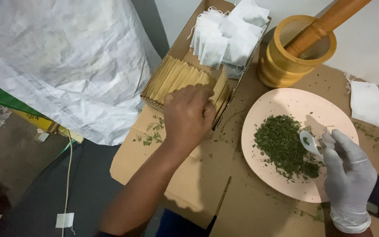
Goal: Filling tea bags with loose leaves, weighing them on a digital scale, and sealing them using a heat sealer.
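Left hand (188, 115), bare, fingers curled onto tan envelopes (178, 78) in one cardboard box (177, 46), frame centre; actual pinch not visible. Right hand (349, 169), gloved, lower right, clamped on one white spoon (310, 142) over dried green herb (284, 145) on one pink plate (286, 103).

Flattened brown cardboard (242, 193) is covering the work surface, carrying an open carton (178, 48), a pink plate (286, 103), a wooden mortar (286, 66), a white sachet (367, 103) and what is probably scattered herb crumbs (152, 138).
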